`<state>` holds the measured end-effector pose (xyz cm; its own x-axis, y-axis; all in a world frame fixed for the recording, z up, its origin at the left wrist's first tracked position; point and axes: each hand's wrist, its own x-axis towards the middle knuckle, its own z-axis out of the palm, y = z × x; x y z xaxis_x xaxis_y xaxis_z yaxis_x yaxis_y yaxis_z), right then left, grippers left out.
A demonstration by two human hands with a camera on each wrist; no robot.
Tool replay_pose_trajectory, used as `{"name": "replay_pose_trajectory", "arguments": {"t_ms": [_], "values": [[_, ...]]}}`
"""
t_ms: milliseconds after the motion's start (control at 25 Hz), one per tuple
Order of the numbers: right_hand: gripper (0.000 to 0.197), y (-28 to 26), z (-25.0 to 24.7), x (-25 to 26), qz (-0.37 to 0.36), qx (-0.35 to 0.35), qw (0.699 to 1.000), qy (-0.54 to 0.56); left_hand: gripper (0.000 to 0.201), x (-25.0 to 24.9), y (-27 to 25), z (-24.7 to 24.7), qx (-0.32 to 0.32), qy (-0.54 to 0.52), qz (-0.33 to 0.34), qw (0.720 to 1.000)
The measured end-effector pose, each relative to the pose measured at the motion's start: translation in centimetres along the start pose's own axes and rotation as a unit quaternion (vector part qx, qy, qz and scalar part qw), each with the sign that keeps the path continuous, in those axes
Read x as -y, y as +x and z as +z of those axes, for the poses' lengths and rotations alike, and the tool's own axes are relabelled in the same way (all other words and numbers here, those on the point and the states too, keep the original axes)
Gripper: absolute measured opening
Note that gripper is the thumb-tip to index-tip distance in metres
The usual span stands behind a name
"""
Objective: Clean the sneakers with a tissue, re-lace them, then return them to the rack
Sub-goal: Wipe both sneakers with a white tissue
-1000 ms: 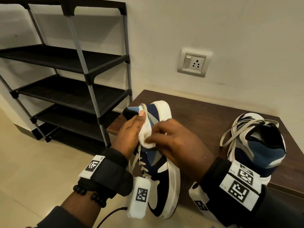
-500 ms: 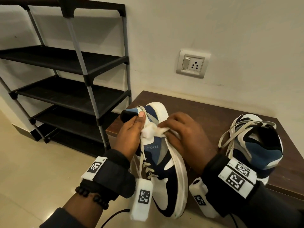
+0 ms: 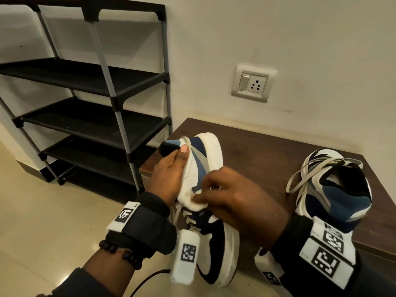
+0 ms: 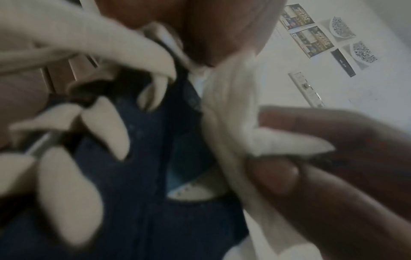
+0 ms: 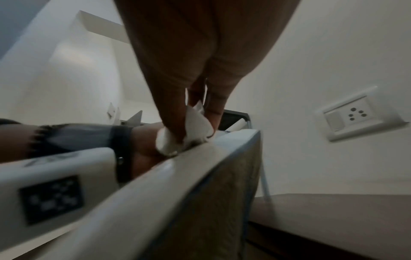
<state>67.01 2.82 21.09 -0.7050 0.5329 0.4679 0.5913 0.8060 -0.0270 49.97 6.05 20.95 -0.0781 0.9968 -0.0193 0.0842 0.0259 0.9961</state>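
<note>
Your left hand (image 3: 169,174): fingers wrapped round held sneaker (image 3: 211,211), thumb on collar, shoe raised off worktop (image 3: 257,151), sole facing right. Your right hand (image 3: 237,202): fingers pinching white tissue (image 3: 190,202), pressed against sneaker's side. Second sneaker (image 3: 334,189): on worktop at right, laces loose. Shoe rack (image 3: 90,116): at left against wall, shelves bare.

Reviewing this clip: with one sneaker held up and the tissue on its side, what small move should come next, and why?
Probably another short wipe down the side panel. The left hand grips the sneaker at its collar, sole turned right, while the right hand pinches the tissue against the upper. The second sneaker waits on the bench with loose laces, and the rack holds no shoes.
</note>
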Motion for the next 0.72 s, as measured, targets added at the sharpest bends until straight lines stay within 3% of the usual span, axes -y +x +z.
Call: {"name": "replay_pose_trajectory", "arguments": {"t_ms": [80, 200, 320, 480, 600, 720], "values": [[0.028, 0.3, -0.1, 0.0, 0.028, -0.006, 0.999, -0.015, 0.046, 0.0, 0.1, 0.1, -0.003, 0.014, 0.006, 1.0], [0.031, 0.9, -0.9, -1.3, 0.166, -0.067, 0.984, 0.018, 0.047, 0.1, -0.1, 0.4, -0.002, 0.005, 0.026, 1.0], [0.026, 0.7, -0.5, -0.8, 0.091, -0.037, 0.995, -0.014, 0.052, 0.2, -0.1, 0.5, -0.009, 0.03, 0.038, 0.999], [0.02, -0.3, -0.8, 0.1, -0.027, 0.077, 0.996, -0.027, 0.051, 0.3, 0.5, 0.1, -0.054, 0.014, 0.004, 0.998], [0.014, -1.0, -1.8, -1.3, -0.031, 0.083, 0.996, -0.011, 0.048, 0.0, 0.7, 0.7, -0.052, 0.037, 0.004, 0.998], [0.016, -1.5, -2.5, -2.8, 0.054, 0.02, 0.998, 0.035, 0.048, -0.4, 0.2, 1.5, -0.051, 0.082, 0.039, 0.995]]}}
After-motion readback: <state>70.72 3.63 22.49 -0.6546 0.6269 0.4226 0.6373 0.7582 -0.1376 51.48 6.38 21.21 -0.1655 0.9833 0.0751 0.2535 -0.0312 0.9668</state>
